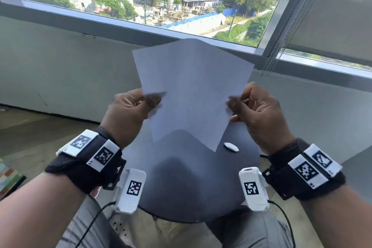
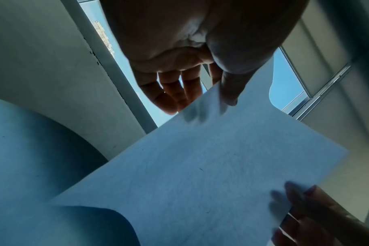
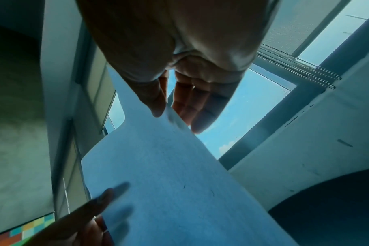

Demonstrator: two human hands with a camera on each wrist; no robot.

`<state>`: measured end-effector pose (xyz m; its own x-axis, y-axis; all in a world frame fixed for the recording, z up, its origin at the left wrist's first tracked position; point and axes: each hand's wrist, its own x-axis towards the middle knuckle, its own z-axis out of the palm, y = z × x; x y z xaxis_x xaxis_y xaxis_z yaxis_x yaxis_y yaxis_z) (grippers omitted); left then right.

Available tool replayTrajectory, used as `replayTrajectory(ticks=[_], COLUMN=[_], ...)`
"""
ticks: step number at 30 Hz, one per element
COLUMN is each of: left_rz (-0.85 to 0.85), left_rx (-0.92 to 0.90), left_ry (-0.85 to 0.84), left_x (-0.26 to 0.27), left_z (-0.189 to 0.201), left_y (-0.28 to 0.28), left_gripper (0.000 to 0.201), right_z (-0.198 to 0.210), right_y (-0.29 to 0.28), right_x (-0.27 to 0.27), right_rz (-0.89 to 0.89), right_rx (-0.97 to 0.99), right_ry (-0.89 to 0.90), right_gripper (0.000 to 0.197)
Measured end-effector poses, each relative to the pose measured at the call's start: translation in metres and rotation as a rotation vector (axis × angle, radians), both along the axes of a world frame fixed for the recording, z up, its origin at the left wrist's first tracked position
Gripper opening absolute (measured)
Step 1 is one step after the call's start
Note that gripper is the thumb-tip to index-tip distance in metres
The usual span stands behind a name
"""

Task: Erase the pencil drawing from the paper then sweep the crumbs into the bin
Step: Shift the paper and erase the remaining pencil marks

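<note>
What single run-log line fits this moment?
left hand: pinches paper | right hand: pinches paper | eraser: on table

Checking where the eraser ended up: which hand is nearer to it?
The right hand. The white eraser lies on the dark table just below it; the left hand pinches the paper's opposite edge.

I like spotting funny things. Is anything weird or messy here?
Nothing is spilled or torn. The paper is lifted off the table, pinched by left hand and right hand. The eraser lies alone.
</note>
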<state>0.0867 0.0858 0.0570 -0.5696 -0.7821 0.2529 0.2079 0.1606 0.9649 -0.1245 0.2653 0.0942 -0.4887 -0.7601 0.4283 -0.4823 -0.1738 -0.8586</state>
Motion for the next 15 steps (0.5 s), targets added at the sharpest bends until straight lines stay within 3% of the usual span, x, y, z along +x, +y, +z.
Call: replayTrajectory(ticks=[3, 5, 7, 12, 15], left_rz=[-0.031, -0.116, -0.133, -0.026, -0.008], left_rx=[-0.085, -0.147, -0.147, -0.124, -0.061], left_ry=[-0.207, -0.457, -0.587, -0.515, -0.576], left_x=[0.003, 0.005, 0.005, -0.003, -0.005], left_z=[-0.017, -0.035, -0.041, -0.026, -0.032], left_y=[-0.003, -0.001, -0.003, -0.019, -0.02], left_gripper=[0.014, 0.037, 0.048, 0.029, 0.018], right_z=[-0.033, -0.056, -0.064, -0.039, -0.048], right_y=[-0.001, 0.002, 0.002, -0.007, -0.01], right_x=[-0.007, -0.011, -0.018, -0.034, -0.04], right_rz=[-0.053, -0.085, -0.137, -0.116, -0.085], right_rx=[0.223, 0.44, 0.494, 0.387, 0.469], right_ry=[-0.025, -0.083, -0.135, -0.14, -0.169], right_gripper=[0.029, 0.009, 0.001, 0.009, 0.011])
